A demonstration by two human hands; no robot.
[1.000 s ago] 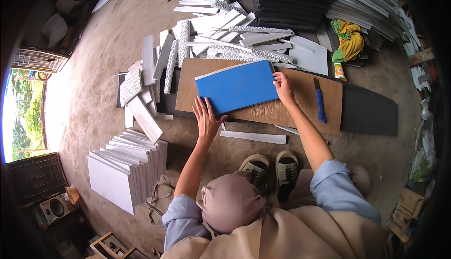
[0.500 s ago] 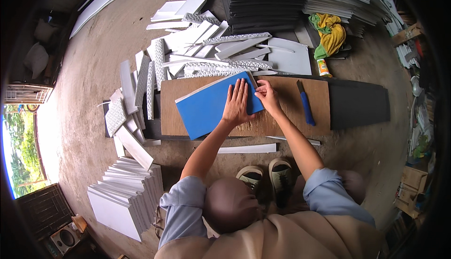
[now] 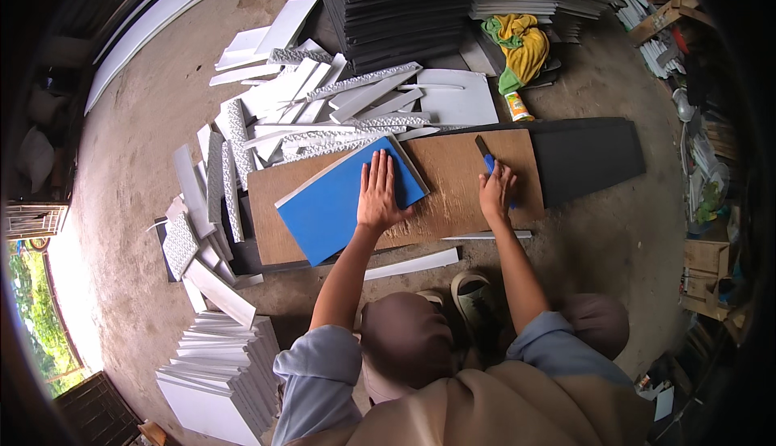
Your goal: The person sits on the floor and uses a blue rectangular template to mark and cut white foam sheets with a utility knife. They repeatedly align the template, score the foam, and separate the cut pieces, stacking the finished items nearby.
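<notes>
My left hand (image 3: 378, 195) lies flat with fingers stretched on a blue rectangular board (image 3: 317, 215), pressing near its right part. A pale strip shows along the board's far edge, and the board sits at a slant on a brown wooden board (image 3: 444, 167). To the right, my right hand (image 3: 496, 194) is closed around the blue handle of a knife (image 3: 483, 147). Its dark blade points away from me, over the wooden board. Part of the handle is hidden under my fingers.
White offcut strips (image 3: 283, 106) lie heaped beyond the wooden board. Dark sheets (image 3: 404, 9) are stacked at the back. A yellow-green cloth (image 3: 524, 46) rests near an orange-white can (image 3: 517, 106). White panels (image 3: 214, 373) stand at lower left; a black sheet (image 3: 594, 159) extends right.
My right hand has left the blue board's right edge, moved right and taken hold of the knife. My left hand stays flat on the board. The whole view has shifted somewhat.
</notes>
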